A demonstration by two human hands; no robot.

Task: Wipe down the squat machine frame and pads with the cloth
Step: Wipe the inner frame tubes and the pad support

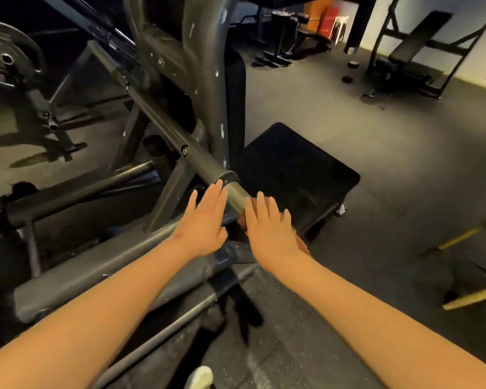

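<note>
Left hand [205, 220] and right hand [270, 223] — fingers straight — flank the steel bar [230, 192]

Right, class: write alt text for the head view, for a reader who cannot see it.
A left hand and right hand, both held flat, reach to either side of the end of a slanted steel bar on the grey frame; no cloth shows plainly. Beyond lie a black platform on the dark floor and a bench.

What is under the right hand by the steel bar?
The right hand lies flat at the tip of the steel bar. A thin orange edge peeks out beneath it, possibly the cloth; the hand hides the rest.
</note>
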